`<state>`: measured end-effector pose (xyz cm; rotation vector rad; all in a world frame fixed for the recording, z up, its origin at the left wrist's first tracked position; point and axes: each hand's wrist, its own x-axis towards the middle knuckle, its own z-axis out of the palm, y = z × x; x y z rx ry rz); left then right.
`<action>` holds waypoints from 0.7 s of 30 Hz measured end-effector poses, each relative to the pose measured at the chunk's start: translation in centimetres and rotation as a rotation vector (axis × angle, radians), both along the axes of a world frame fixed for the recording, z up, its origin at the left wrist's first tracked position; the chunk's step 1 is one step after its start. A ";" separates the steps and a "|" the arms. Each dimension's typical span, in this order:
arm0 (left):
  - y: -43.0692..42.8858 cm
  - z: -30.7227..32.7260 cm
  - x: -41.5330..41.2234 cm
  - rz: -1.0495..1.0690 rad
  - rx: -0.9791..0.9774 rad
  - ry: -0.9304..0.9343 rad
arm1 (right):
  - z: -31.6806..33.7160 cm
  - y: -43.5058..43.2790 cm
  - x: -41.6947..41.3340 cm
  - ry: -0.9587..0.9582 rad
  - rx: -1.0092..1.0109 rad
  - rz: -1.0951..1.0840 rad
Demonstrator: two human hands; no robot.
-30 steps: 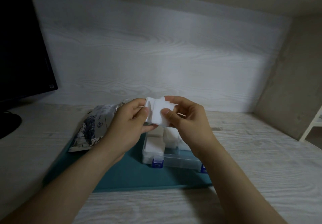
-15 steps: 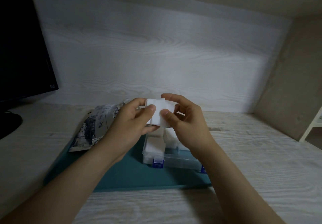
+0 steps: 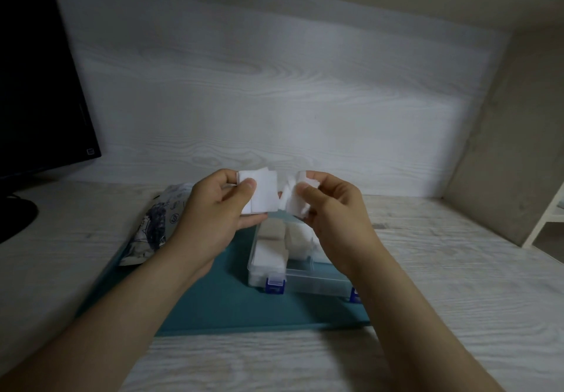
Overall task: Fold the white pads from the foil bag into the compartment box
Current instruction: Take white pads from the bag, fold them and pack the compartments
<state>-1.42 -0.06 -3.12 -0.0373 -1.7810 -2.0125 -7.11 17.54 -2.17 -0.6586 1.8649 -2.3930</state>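
My left hand (image 3: 213, 208) pinches a flat stack of white pads (image 3: 262, 191) between thumb and fingers, held up above the box. My right hand (image 3: 332, 211) grips a separate crumpled white pad (image 3: 296, 201) just to the right; the two bunches nearly touch. Below them a clear plastic compartment box (image 3: 305, 278) with blue latches holds several folded white pads (image 3: 270, 254) in its left and middle compartments. The printed foil bag (image 3: 155, 227) lies to the left, partly behind my left wrist.
The box and bag rest on a teal mat (image 3: 229, 306) on a pale wood-grain desk (image 3: 457, 285). A black monitor (image 3: 39, 95) stands at the far left. A wall runs behind, and a white shelf frame (image 3: 549, 224) sits at the right edge.
The pads were held together as one bundle between both hands; now my hands have drawn apart, the right one pulling a pad off the stack that stays in the left.
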 end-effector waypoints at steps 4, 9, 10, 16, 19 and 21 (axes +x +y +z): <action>0.1 -0.4 -0.1 -0.026 -0.034 -0.007 | 0.4 -0.1 0.1 -0.059 0.025 -0.064; 0.1 -0.4 0.0 -0.061 -0.064 -0.007 | 0.6 0.2 0.4 -0.110 0.129 -0.021; 0.1 -0.4 0.0 -0.073 -0.071 -0.005 | 0.5 0.2 0.4 -0.069 0.200 -0.034; 0.3 -0.4 0.2 -0.121 -0.095 0.003 | -0.6 -0.3 0.2 0.189 0.319 -0.159; 0.4 -0.5 0.1 -0.128 -0.098 -0.003 | -0.9 -0.3 -0.2 0.278 0.314 -0.235; 0.3 -0.5 0.1 -0.134 -0.099 -0.004 | -0.7 -0.2 -0.3 0.320 0.318 -0.269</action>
